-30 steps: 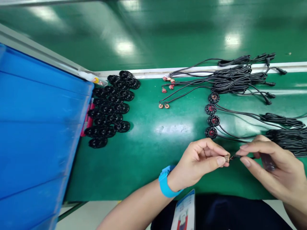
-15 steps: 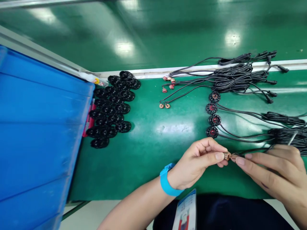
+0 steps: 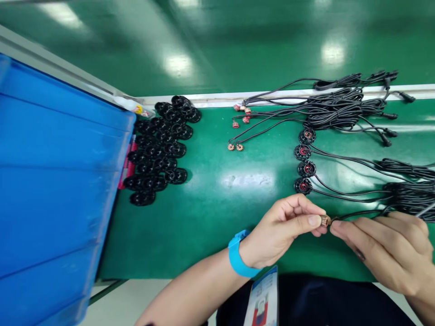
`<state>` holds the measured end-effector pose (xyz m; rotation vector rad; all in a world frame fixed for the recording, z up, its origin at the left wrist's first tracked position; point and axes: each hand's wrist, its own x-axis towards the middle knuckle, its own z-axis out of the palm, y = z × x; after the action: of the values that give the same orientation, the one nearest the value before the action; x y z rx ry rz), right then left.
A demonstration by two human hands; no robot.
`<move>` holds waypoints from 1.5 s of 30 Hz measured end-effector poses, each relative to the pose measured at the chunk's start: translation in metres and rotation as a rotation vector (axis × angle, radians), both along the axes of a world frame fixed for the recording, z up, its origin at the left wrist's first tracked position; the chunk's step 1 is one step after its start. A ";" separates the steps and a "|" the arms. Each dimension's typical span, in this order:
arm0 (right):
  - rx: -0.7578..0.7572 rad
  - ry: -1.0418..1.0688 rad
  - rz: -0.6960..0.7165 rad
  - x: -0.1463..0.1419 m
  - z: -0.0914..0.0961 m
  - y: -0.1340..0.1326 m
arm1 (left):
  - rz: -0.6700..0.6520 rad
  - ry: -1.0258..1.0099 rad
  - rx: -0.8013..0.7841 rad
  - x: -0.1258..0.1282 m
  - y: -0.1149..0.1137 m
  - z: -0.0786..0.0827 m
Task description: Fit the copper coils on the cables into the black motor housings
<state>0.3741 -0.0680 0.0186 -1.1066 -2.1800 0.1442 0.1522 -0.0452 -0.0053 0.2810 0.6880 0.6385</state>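
My left hand (image 3: pixel 283 228), with a blue wristband, pinches a small copper-wound ring coil (image 3: pixel 325 221) between thumb and fingertips. My right hand (image 3: pixel 390 242) is closed at the coil's right side, thumb and forefinger pinching the end of a black cable (image 3: pixel 358 213) by the coil's wires. A thin metal rod (image 3: pixel 424 210) sticks out above the right hand's knuckles; its other end is hidden. Just beyond the left hand, several round black holders (image 3: pixel 303 185) with red or copper coils in them stand in a column, cables leading right.
Black cable bundles (image 3: pixel 335 111) with loose coils (image 3: pixel 235 147) on their ends lie at the back. More coiled cable (image 3: pixel 411 194) is at the right. Several black cups (image 3: pixel 159 149) cluster at left beside a blue bin (image 3: pixel 61 181), with a white bottle (image 3: pixel 131 105) behind them.
My right fingers have closed in against the coil, and the bare wires seen between the hands are now mostly covered. The left hand keeps its pinch. The view has shifted slightly.
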 end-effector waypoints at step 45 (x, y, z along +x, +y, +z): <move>0.127 -0.145 0.067 -0.010 -0.004 -0.001 | 0.056 -0.106 -0.055 0.004 -0.007 -0.001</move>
<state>0.3637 -0.0687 0.0148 -1.0005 -2.3211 -0.0461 0.1562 -0.0523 -0.0065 0.1761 0.6119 0.6816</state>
